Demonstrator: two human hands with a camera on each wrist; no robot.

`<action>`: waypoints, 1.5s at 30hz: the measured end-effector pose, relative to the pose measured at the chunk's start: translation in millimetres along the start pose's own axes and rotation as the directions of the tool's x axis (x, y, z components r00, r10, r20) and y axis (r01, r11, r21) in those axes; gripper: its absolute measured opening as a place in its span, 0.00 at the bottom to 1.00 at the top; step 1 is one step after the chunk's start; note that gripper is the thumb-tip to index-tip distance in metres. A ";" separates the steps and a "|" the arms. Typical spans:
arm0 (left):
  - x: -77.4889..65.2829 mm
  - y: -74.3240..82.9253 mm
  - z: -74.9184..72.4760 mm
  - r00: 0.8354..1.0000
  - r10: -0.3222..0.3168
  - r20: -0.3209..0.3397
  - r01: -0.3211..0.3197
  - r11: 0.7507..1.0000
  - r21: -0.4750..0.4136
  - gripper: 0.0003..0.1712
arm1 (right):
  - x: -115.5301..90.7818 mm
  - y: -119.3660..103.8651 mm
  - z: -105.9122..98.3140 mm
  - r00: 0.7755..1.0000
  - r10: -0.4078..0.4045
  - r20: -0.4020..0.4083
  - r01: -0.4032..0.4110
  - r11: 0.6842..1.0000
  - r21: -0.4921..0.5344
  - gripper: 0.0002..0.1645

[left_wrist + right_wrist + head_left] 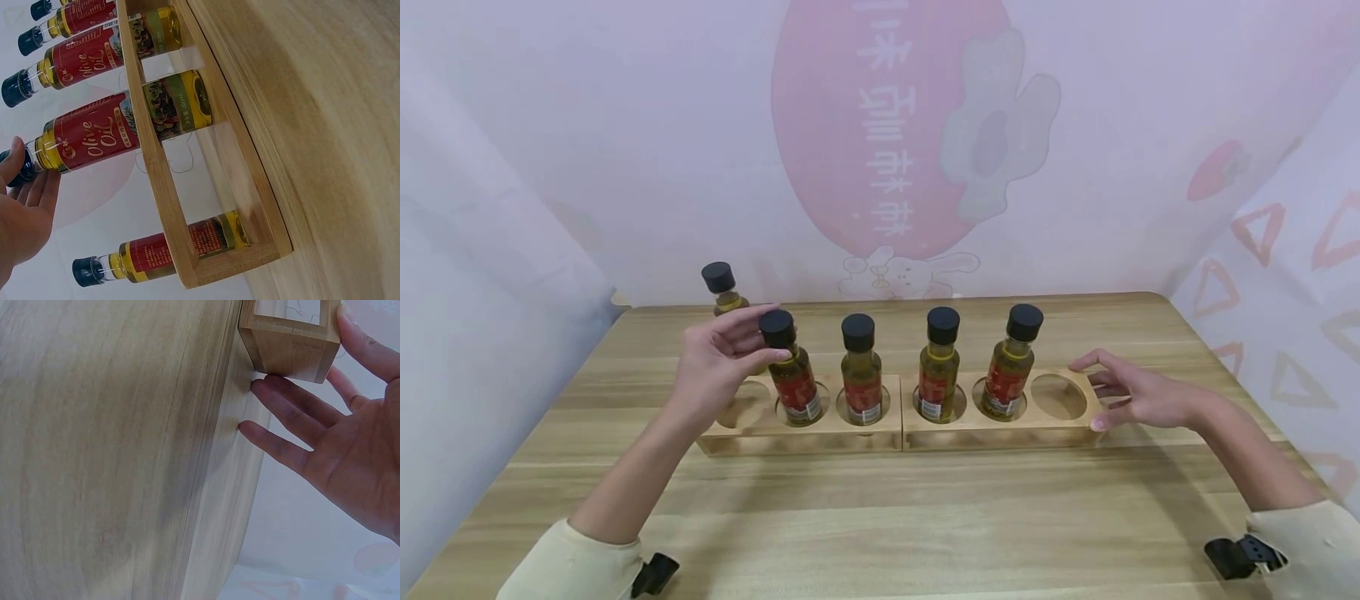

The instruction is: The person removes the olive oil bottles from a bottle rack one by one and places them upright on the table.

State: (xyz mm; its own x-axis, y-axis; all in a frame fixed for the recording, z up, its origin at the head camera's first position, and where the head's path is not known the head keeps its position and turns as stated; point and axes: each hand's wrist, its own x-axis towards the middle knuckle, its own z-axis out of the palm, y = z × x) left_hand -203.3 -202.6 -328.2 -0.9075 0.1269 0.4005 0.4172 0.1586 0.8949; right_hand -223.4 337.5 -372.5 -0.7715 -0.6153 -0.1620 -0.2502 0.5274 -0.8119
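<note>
Two wooden racks stand end to end, the left rack (880, 421) and the right rack (1037, 427). My left hand (718, 354) pinches the black cap and neck of an olive oil bottle (94, 131), which stands in the middle hole of the left rack. Its thumb lies on the cap, with the other fingers behind the neck. My right hand (1142, 396) holds the outer end of the right rack, thumb at the near corner and index finger at the far corner. Its lower fingers stretch out below the rack's end (290, 353).
Three more olive oil bottles stand upright in the holes: one bottle (862, 375), a second (938, 371) and a third (1009, 367). Another bottle (718, 279) is behind the left rack, partly hidden by my left hand. A printed curtain (700, 125) hangs behind the wooden table (880, 525).
</note>
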 end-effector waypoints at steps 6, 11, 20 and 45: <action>0.4 0.9 0.3 1.000 -0.001 0.001 0.001 1.000 0.029 0.29 | -0.3 -0.4 -0.1 1.000 -0.003 0.000 0.003 1.000 -0.004 0.45; 0.6 2.4 1.3 1.000 -0.010 -0.008 0.010 1.000 0.022 0.29 | -0.1 -0.3 -0.6 1.000 -0.006 0.004 0.006 1.000 -0.005 0.45; 0.8 4.4 2.2 0.999 0.007 -0.031 -0.006 0.999 0.033 0.29 | 0.3 1.4 -1.5 1.000 0.000 0.006 0.000 1.000 -0.010 0.45; 8.5 8.3 7.2 0.995 0.069 -0.072 -0.068 0.998 0.005 0.25 | 0.2 -1.2 -2.1 1.000 0.011 0.006 -0.011 1.000 0.000 0.46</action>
State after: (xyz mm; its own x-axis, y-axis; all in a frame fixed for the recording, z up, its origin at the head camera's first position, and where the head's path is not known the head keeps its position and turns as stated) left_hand -207.2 -193.1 -318.8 -0.8780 0.0666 0.4741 0.4785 0.1543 0.8645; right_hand -224.5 338.0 -370.3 -0.7708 -0.6127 -0.1745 -0.2416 0.5346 -0.8098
